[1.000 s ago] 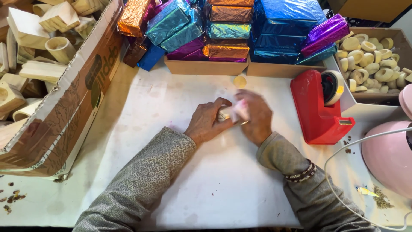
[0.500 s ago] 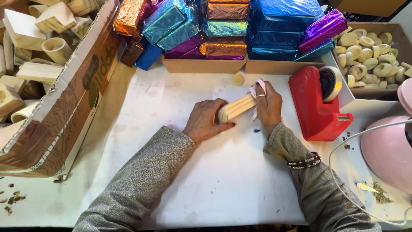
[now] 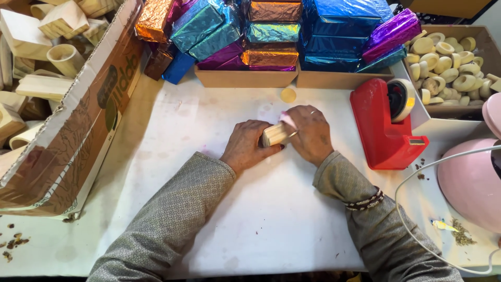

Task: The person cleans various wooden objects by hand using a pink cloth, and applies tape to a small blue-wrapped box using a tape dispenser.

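Head view, looking down on a white tabletop (image 3: pixel 261 219). Nearest the camera: two forearms in grey patterned sleeves, the right one with a beaded band at the wrist (image 3: pixel 365 200).

Left hand (image 3: pixel 246 146) lies knuckles-up on the table, fingers curled together around the near end of a small pale wooden block (image 3: pixel 275 134). Right hand (image 3: pixel 310 133) covers the block's far end, fingers bent and pressed close, pinching a scrap of pink wrap (image 3: pixel 286 119) against the wood. A ring shows on one right finger. Block sits at table centre, between both hands, touching both, tilted slightly up to the right.

To the right, just beside the right hand: red tape dispenser (image 3: pixel 383 128), roll of tape at its top. Farther right, a pink rounded object (image 3: pixel 469 177) at the frame edge, with a white cord (image 3: pixel 412 230) looping over the table in front of it. Bits of brown debris near the cord.

Beyond the hands, a small round wooden disc (image 3: pixel 288 94) lies alone on the table.

Left side: large cardboard box (image 3: pixel 78 130), its flap leaning toward the table, filled with raw wooden blocks and cylinders (image 3: pixel 47 62).

Far edge: shallow cardboard trays (image 3: pixel 292 78) stacked with foil-wrapped parcels (image 3: pixel 271 31) in blue, teal, purple, orange and copper. Far right: a carton of pale wooden rings (image 3: pixel 449 65).
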